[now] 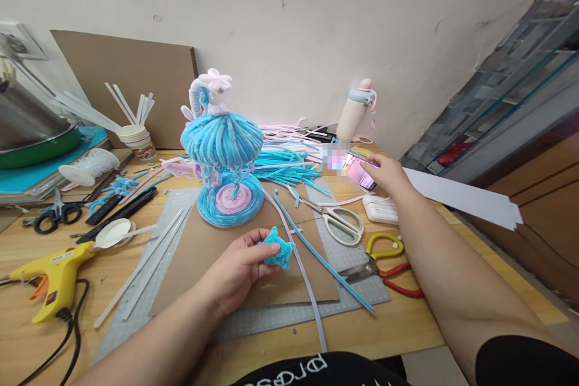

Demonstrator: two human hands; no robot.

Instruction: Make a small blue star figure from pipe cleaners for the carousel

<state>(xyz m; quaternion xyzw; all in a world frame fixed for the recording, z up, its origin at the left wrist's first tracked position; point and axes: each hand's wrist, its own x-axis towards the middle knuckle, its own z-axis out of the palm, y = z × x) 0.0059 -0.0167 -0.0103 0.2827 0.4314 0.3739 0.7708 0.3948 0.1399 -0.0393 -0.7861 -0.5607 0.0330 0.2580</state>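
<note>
Between the fingertips and thumb of my left hand (244,259) is a small blue pipe-cleaner piece (279,250), shaped with stubby points. My right hand (387,176) is at the right end of a phone (358,172) with a lit pink screen, its fingers closed on the edge. Behind my left hand stands a blue and pink pipe-cleaner model (221,139) with a domed top and a round coiled base (205,211). A lilac pipe cleaner (305,277) and a blue pipe cleaner (325,259) run past my left hand on its right.
Cardboard (190,271) lies on a grey cutting mat (380,295). Scissors (344,226) and red-yellow pliers (393,265) lie right; a yellow glue gun (58,277) and black scissors (58,214) lie left. Loose blue pipe cleaners (284,169) and a bottle (355,111) are behind.
</note>
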